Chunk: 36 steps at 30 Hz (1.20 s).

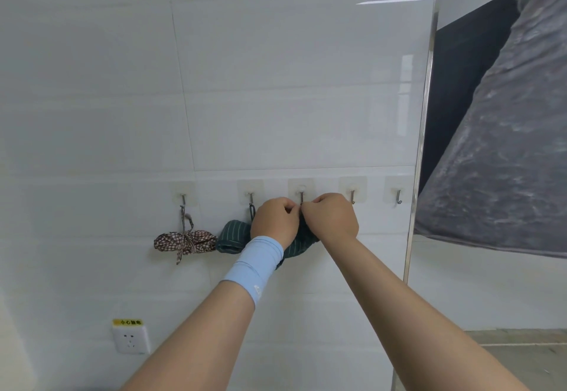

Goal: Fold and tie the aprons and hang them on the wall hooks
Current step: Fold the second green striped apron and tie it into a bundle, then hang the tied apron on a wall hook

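Directly beneath the middle steel wall hook [302, 196], left hand [274, 222] and right hand [331, 217] pinch the dark-green striped apron bundle [306, 237] by its top.

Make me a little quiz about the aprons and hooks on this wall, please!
1. True or false: the brown checked apron bundle hangs on the leftmost metal wall hook.
2. How many hooks right of the hands in that row are bare? A one, B two, C four.
3. Fill in: the left hand and right hand pinch a dark green striped apron bundle at the ___ hook from the left.
Key: 1 true; 2 B; 3 third.
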### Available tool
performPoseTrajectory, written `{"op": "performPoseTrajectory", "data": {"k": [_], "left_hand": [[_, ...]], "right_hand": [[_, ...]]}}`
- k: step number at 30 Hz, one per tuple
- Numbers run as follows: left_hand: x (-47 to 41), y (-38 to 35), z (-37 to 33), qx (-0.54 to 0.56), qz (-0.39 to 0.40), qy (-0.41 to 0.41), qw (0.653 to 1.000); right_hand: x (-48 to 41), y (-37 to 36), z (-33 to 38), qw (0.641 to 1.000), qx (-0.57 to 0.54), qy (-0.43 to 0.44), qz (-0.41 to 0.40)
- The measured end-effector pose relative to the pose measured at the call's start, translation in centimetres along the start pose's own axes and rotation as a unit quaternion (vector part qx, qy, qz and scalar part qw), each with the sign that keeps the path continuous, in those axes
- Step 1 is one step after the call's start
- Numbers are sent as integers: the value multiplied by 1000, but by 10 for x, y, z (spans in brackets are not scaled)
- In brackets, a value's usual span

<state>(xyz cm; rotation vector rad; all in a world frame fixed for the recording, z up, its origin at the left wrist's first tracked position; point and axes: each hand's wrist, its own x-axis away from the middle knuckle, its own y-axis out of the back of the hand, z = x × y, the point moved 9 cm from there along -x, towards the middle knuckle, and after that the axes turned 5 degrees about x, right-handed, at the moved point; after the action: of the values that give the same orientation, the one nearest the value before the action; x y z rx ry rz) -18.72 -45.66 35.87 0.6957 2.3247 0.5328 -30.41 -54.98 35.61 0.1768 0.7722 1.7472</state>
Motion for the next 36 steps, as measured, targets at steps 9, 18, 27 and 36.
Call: {"op": "performPoseTrajectory", "data": {"k": [9,18,27,36], "left_hand": [[25,-9,13,-6,83,-97,992],[54,29,3,-9,59,-98,993],[154,128,113,-62,-8,-61,996],[275,207,373,-68,90,272,956]], "right_hand": [[39,-7,-5,967,36,236,-90],[80,11,14,947,133,272,-107],[217,-89,47,927,71,368,14],[341,-343,26,863,125,283,399]]}}
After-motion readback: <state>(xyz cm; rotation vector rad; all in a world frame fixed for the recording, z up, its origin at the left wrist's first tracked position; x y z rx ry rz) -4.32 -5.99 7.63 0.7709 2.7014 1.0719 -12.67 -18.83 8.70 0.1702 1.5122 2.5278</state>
